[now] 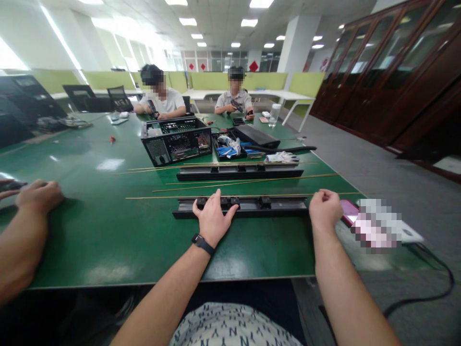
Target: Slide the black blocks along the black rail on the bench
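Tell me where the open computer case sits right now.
The computer case stands on the green table left of centre in the head view, beyond the black rails, beside a black tray on its right.

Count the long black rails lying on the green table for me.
2. The near rail lies under the left hand, beside the right hand. The far rail lies behind it, before the computer case. More may be hidden.

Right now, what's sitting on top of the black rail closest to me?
On the nearest black rail, the left hand rests over small black blocks, and a thin brass rod runs along its far edge. What lies under the palm is covered.
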{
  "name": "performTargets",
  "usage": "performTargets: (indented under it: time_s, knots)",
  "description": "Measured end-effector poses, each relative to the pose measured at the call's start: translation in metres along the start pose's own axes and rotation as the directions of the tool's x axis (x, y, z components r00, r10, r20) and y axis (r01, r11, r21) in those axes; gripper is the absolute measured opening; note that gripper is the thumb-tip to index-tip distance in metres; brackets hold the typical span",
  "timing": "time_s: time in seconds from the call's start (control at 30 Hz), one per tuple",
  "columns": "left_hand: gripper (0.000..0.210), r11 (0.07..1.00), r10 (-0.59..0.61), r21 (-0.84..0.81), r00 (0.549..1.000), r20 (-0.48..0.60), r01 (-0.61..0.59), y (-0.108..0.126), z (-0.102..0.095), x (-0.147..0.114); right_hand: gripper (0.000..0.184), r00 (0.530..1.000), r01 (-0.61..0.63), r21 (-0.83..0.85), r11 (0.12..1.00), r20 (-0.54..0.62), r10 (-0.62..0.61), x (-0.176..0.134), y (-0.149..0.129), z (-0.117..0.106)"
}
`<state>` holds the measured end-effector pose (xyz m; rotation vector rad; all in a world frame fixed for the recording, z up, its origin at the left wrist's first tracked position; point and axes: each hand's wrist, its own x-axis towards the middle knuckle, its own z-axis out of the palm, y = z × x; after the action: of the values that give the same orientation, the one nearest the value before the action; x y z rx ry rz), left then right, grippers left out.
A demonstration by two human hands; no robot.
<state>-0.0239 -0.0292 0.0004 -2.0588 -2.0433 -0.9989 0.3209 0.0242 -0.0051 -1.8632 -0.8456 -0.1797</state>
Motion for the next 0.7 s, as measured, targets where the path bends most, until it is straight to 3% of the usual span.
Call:
performTargets:
  time_s: [0.3, 0.7]
  knots:
    - [0.070, 1.000, 0.003, -0.008, 1.000, -0.004, -0.003, -0.001, 0.001, 0.000, 0.030, 0.997, -0.055, 0.016, 0.998, -0.057, 0.056, 0.025, 0.024, -0.003]
    - [0.069, 1.000, 0.000, -0.013, 1.000, -0.003, 0.000, -0.001, 0.001, 0.001, 0.035, 0.982, -0.122, 0.071, 0.990, -0.139, 0.131, 0.039, 0.030, -0.001]
